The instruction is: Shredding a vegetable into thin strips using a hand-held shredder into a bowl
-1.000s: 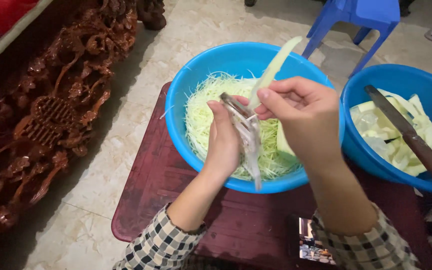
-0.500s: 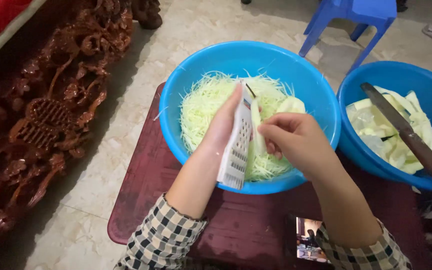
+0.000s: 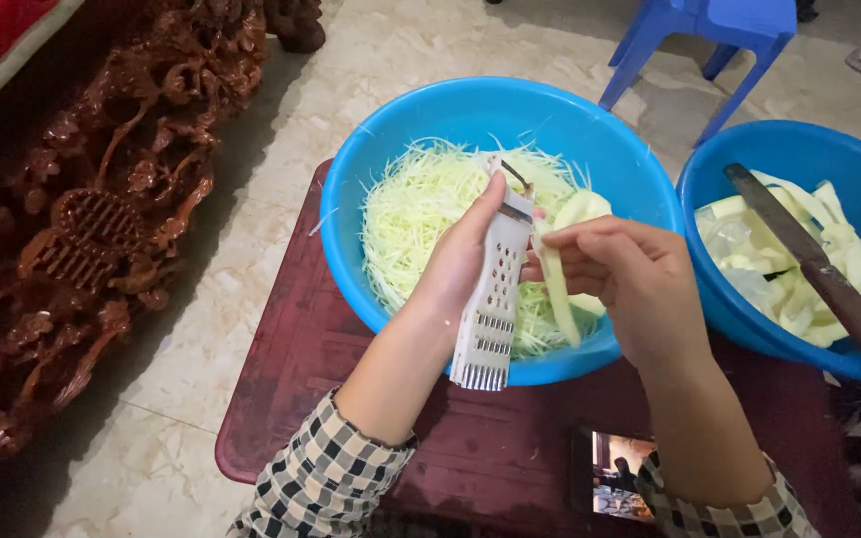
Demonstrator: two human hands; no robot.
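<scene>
My left hand (image 3: 455, 264) grips a white flat grater (image 3: 490, 299) upright over the near rim of a blue basin (image 3: 401, 120). Pale green shreds (image 3: 421, 204) fill that basin. My right hand (image 3: 630, 284) holds a pale green slice of fruit or vegetable (image 3: 558, 289) pressed against the grater's face. Both hands sit just above the basin's near edge.
A second blue basin (image 3: 809, 149) at right holds pale peeled pieces (image 3: 809, 269), with a long knife (image 3: 819, 274) lying across it. Both basins rest on a dark red low table (image 3: 291, 399). A phone (image 3: 615, 473) lies near me. Carved wooden furniture (image 3: 82, 229) is left; a blue plastic stool (image 3: 710, 30) behind.
The grater has turned from tilted and held high to upright near the basin's rim. My right hand has brought the slice down along the grater's face.
</scene>
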